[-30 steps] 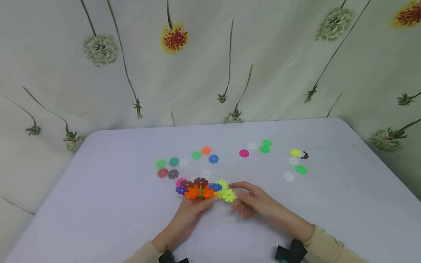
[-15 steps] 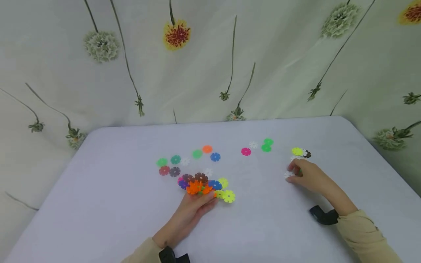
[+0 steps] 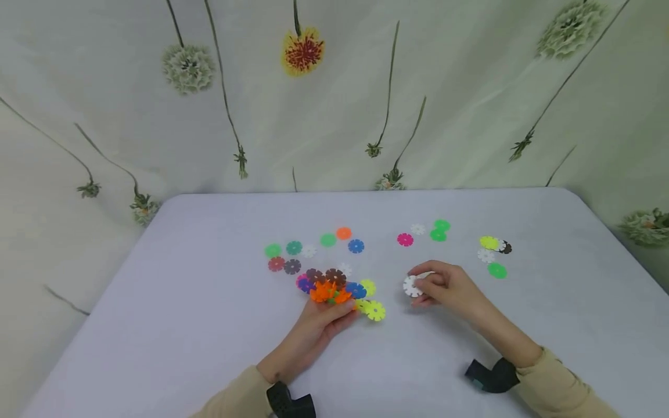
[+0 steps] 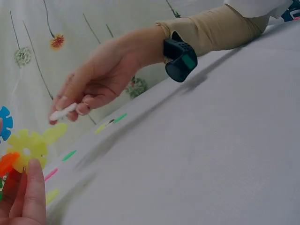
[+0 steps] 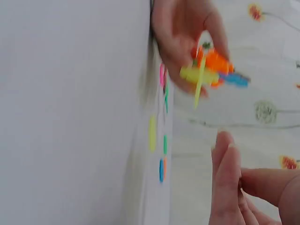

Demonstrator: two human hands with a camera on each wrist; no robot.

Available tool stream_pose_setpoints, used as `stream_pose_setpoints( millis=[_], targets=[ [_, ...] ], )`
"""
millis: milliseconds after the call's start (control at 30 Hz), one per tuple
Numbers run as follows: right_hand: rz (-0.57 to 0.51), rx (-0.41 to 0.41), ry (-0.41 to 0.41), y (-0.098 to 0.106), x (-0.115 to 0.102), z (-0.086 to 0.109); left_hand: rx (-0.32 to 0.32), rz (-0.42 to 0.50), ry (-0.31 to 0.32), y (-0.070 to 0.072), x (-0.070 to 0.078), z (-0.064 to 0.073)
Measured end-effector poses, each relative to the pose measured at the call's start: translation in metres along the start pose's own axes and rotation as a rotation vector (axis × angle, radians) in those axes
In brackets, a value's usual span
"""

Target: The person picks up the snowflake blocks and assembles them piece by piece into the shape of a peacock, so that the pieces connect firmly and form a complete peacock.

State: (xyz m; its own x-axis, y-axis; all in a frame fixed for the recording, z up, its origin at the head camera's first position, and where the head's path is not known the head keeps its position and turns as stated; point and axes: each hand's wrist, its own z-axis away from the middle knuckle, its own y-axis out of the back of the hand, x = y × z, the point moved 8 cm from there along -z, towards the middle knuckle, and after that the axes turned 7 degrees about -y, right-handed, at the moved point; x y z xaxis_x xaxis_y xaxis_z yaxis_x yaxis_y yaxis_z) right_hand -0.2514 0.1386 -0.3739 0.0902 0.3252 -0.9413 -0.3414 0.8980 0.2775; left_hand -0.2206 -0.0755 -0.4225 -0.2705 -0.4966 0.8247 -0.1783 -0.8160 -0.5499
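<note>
Where the left hand (image 3: 326, 322) was: above the table (image 3: 219, 302), gripping a cluster of joined discs (image 3: 324, 292) between thumb and fingers.
Yellow end: an outer yellow disc (image 3: 375, 311) jutted from the cluster towards the right hand (image 3: 446, 287).
White disc: pinched between the right thumb and fingers, raised off the table, to the right of the cluster and apart from it; the right wrist view did not show it.
Pinch risk: so thin a disc could probably twist or slip if the fingertips loosened or it met something edge-first.
Cluster risk: a sideways knock on the jutting yellow end might work a joint loose; too tight a left grip could bend the orange pieces.
Loose pieces: a pink disc (image 3: 405, 240) and a green disc (image 3: 497, 270) lay flat beyond the hands, where a low sleeve or wrist might scatter them.
</note>
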Motion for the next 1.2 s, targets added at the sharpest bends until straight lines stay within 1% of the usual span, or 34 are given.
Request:
stream_pose_setpoints(
  millis=[67, 167, 300, 400, 633, 733, 833, 933, 1067, 1133, 1200],
  targets=[
    [-0.082, -0.020, -0.012, -0.016, -0.009, 0.000, -0.026, -0.022, -0.011, -0.003, 0.001, -0.002],
    [-0.169, -0.025, -0.030, -0.032, -0.016, 0.001, -0.051, -0.059, -0.021, -0.006, 0.001, -0.003],
    [-0.267, -0.009, -0.075, -0.040, -0.015, 0.001, -0.058, -0.092, -0.031, -0.007, -0.001, -0.005],
    [-0.299, 0.008, -0.084, -0.042, -0.014, 0.002, -0.061, -0.110, -0.041, -0.008, -0.002, -0.007],
    [-0.297, 0.019, -0.055, -0.046, -0.020, 0.002, -0.056, -0.123, -0.067, -0.012, 0.003, -0.010],
    [-0.299, 0.018, -0.061, -0.049, -0.019, 0.002, -0.053, -0.129, -0.074, -0.011, 0.005, -0.010],
    [-0.287, 0.012, -0.060, -0.052, -0.018, 0.003, -0.037, -0.124, -0.076, -0.008, 0.004, -0.009],
    [-0.281, -0.013, -0.042, -0.058, -0.018, 0.004, 0.005, -0.119, -0.063, -0.002, 0.003, -0.004],
    [-0.282, -0.031, -0.050, -0.067, -0.014, 0.008, 0.062, -0.122, -0.021, 0.005, -0.003, 0.005],
    [-0.268, -0.023, -0.057, -0.069, -0.013, 0.010, 0.064, -0.131, -0.015, 0.005, -0.004, 0.007],
    [-0.235, 0.004, -0.047, -0.068, -0.013, 0.010, 0.043, -0.143, -0.027, 0.002, -0.002, 0.006]
  ],
)
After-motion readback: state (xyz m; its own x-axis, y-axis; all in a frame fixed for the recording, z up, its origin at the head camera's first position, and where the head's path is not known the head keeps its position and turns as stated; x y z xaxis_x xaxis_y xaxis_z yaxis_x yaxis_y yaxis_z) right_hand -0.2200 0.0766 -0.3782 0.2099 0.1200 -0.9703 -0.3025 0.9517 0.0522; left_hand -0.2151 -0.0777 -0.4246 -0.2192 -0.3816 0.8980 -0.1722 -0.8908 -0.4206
